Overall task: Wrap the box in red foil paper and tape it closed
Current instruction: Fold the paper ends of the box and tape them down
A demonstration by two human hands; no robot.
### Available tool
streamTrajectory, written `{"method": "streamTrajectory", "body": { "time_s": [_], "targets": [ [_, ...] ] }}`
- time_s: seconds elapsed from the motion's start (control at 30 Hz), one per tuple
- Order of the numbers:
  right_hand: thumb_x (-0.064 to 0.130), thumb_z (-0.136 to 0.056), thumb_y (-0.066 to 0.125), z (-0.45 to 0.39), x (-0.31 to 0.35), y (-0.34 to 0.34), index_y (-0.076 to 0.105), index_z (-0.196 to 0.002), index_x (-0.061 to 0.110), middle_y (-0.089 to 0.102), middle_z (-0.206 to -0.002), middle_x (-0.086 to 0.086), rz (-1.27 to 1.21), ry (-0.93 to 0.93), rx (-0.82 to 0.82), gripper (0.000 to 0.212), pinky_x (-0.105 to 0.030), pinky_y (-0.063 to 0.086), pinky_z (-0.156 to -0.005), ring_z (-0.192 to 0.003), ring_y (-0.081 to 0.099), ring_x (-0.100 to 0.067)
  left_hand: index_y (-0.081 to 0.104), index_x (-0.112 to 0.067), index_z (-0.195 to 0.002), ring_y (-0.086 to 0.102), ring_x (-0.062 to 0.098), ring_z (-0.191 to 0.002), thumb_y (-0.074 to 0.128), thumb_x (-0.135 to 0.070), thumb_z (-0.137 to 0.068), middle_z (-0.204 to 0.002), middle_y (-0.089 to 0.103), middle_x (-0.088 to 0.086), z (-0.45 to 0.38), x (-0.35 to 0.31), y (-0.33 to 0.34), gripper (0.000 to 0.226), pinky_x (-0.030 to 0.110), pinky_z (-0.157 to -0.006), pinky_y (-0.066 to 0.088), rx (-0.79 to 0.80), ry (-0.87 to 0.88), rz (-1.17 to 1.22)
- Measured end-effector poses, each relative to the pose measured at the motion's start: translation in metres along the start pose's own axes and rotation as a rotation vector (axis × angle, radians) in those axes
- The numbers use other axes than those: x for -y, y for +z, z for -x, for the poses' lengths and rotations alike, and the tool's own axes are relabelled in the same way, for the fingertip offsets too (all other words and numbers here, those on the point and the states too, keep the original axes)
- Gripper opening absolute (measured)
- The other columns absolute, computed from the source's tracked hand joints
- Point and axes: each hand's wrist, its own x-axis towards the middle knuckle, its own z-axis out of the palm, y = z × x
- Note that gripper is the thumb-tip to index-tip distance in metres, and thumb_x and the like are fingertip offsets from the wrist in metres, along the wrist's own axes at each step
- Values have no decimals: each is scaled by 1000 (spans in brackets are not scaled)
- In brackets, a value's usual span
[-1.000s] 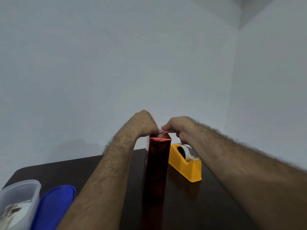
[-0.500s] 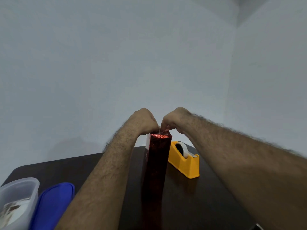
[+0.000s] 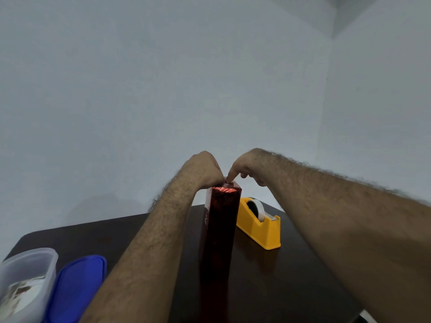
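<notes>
**Both hands up on the top end of the foil-wrapped box**

So the box [image 3: 220, 231] is standing upright on the dark table [image 3: 268, 287], long axis vertical, already covered in shiny red foil, roughly mid-table. The left hand [image 3: 202, 168] is curled over the far left corner of the top end, fingers bent down onto the foil; can't really tell if it's pinching a flap or just pressing. The right hand [image 3: 248, 164] has its index finger poked straight down onto the top, the other fingers loosely curled and holding nothing. Yellow tape dispenser [image 3: 258, 223] sits just right of the box. Clear container [image 3: 25, 280] and blue lid [image 3: 77, 287] are near left.
</notes>
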Motion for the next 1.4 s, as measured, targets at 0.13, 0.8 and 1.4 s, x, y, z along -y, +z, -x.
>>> {"method": "streamTrajectory", "body": {
  "time_s": [0.13, 0.8, 1.4],
  "targets": [
    [30, -103, 67, -7, -14, 5, 38, -157, 4, 59, -103, -11, -74, 56, -5, 67, -37, 41, -69, -80, 47, -27, 84, -7, -92, 70, 19, -86, 78, -14, -80, -89, 75, -1, -2, 8, -4, 15, 44, -88, 64, 19, -36, 9],
    [54, -99, 66, -30, -39, 46, 69, -107, 19, 71, -102, 0, -446, 32, 14, 36, -55, 51, -101, -87, 66, -19, 86, -15, -84, 76, 23, -100, 81, -11, -82, -92, 81, 5, 1, 18, -6, 7, 51, -93, 64, 29, -53, 177],
    [41, -94, 72, -37, -63, 43, 76, -121, 21, 66, -128, -6, -595, -97, 254, 34, -82, 43, -97, -115, 63, -29, 87, -16, -81, 73, 16, -90, 83, -10, -83, -82, 80, 0, 2, 26, -9, 7, 33, -79, 60, 18, -65, 253]
  ]
}}
